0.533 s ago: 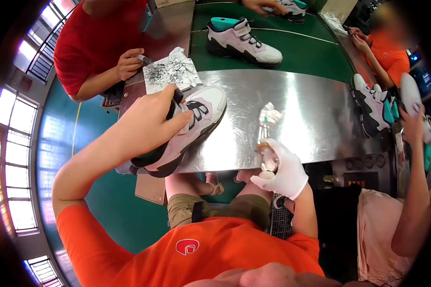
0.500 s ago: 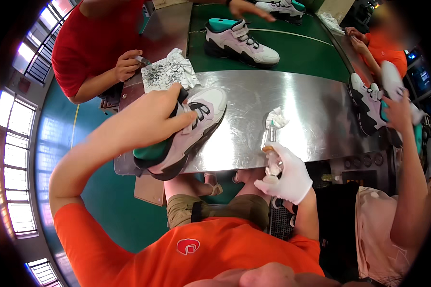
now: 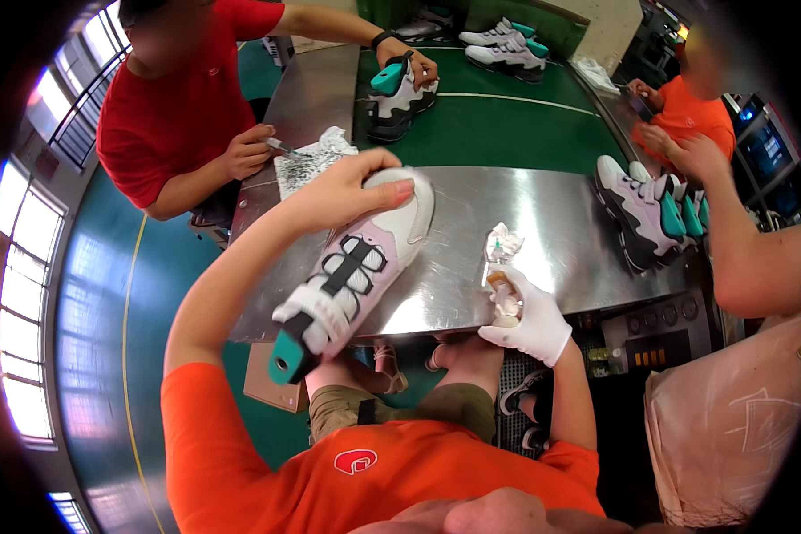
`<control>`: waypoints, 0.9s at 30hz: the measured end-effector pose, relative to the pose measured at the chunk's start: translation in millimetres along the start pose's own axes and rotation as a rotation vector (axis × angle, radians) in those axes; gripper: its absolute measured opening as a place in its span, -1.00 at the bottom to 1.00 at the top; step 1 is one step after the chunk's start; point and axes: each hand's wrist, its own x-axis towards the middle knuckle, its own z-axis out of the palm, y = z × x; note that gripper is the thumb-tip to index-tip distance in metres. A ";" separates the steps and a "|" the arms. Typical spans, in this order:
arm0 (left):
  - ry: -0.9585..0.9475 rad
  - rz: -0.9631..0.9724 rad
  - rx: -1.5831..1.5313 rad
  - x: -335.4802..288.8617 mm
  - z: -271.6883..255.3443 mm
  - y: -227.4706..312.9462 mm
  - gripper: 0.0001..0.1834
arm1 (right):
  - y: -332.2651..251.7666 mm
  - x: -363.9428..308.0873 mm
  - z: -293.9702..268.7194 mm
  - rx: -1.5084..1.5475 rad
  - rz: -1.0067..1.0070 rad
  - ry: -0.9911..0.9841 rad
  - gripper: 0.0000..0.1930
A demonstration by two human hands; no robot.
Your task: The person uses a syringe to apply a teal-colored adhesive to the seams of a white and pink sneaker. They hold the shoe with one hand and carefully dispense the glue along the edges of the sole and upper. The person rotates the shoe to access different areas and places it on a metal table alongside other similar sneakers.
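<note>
Head view: the shoe [image 3: 347, 269] is grasped at its toe by the bare left hand [image 3: 358, 191], over the near-left part of the metal table [image 3: 454, 303]; its heel, with a teal insert [image 3: 287, 350], is extended past the front edge; whether the sole is supported cannot be told; from so one-ended a hold, a swing or drop could be caused by a slackened thumb. A small clear bottle [image 3: 505, 305] is grasped by the gloved right hand [image 3: 536, 322]; by too hard a squeeze, its contents could be spilled; the pale upper could also be stained if the black-smudged paper [image 3: 307, 165] near the left wrist were brushed.
</note>
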 end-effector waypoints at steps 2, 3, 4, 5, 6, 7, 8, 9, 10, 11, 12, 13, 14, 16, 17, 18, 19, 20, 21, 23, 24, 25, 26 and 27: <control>0.165 0.194 -0.161 -26.9 -6.5 26.0 -0.26 | 4.6 1.8 1.6 0.052 0.000 0.082 -0.17; 0.203 0.294 -0.228 -38.6 -6.9 34.2 -0.23 | 7.2 5.0 2.8 0.094 0.009 0.085 -0.18; 0.237 0.397 -0.295 -46.9 -5.7 39.4 -0.19 | 10.2 8.4 2.1 0.137 0.021 0.090 -0.19; 0.247 0.443 -0.286 -51.4 -3.9 40.2 -0.17 | 9.1 10.7 -1.1 0.103 -0.003 0.080 -0.22; 0.223 0.458 -0.114 -53.5 -5.9 38.0 -0.20 | 6.6 12.7 -5.3 0.066 -0.023 0.071 -0.25; 0.219 0.485 -0.025 -53.8 -5.9 40.3 -0.24 | 3.6 13.5 -9.7 0.030 -0.042 0.063 -0.28; 0.214 0.511 0.064 -52.6 -5.0 44.0 -0.28 | -3.1 11.1 -15.9 0.239 -0.069 0.028 -0.32; 0.204 0.514 0.050 -51.5 -4.0 45.6 -0.31 | -14.6 5.4 -24.3 0.449 -0.093 -0.010 -0.35; 0.192 0.520 0.028 -49.4 -1.9 46.4 -0.34 | -29.4 -3.4 -33.9 0.655 -0.110 -0.043 -0.39; 0.179 0.518 0.019 -47.1 -0.9 47.0 -0.37 | -55.2 -2.8 -32.0 0.596 -0.024 0.106 -0.45; 0.175 0.510 0.022 -45.6 -1.4 48.4 -0.39 | -63.7 -7.9 -38.1 0.706 -0.140 0.081 -0.34; 0.171 0.501 0.025 -44.3 -2.2 49.4 -0.42 | -72.7 -12.3 -44.8 0.817 -0.255 0.041 -0.22; 0.168 0.492 0.029 -42.6 -2.9 49.6 -0.44 | -76.5 -12.0 -47.3 0.852 -0.306 0.016 -0.10; 0.161 0.500 0.036 -37.3 -5.0 49.0 -0.46 | -79.1 -7.9 -50.5 0.940 -0.493 -0.099 0.06; 0.159 0.503 0.039 -34.7 -5.9 48.5 -0.47 | -80.9 -4.2 -51.0 0.979 -0.566 -0.147 0.11; 0.160 0.503 0.035 -33.3 -6.0 47.7 -0.47 | -82.1 0.2 -50.7 1.021 -0.637 -0.202 0.16; 0.162 0.504 0.030 -32.0 -5.9 46.9 -0.47 | -87.4 3.6 -47.4 1.057 -0.644 -0.215 0.22; 0.163 0.504 0.025 -30.7 -5.8 46.2 -0.48 | -88.0 7.3 -46.3 1.075 -0.653 -0.250 0.23; 0.159 0.510 0.035 -30.0 -6.1 45.7 -0.48 | -88.6 11.2 -45.1 1.092 -0.661 -0.287 0.25; 0.150 0.522 0.052 -28.4 -6.8 46.8 -0.48 | -88.5 17.1 -43.4 1.109 -0.678 -0.338 0.26; 0.152 0.514 0.047 -28.5 -6.6 47.1 -0.48 | -88.3 18.2 -43.1 1.100 -0.678 -0.350 0.25; 0.153 0.506 0.042 -28.4 -6.2 47.3 -0.48 | -88.1 19.3 -42.5 1.092 -0.677 -0.361 0.24; 0.154 0.499 0.036 -28.3 -5.9 47.6 -0.48 | -87.5 19.7 -43.1 1.074 -0.667 -0.366 0.23; 0.155 0.501 0.038 -27.6 -5.6 48.3 -0.49 | -86.7 20.2 -44.7 1.055 -0.659 -0.372 0.22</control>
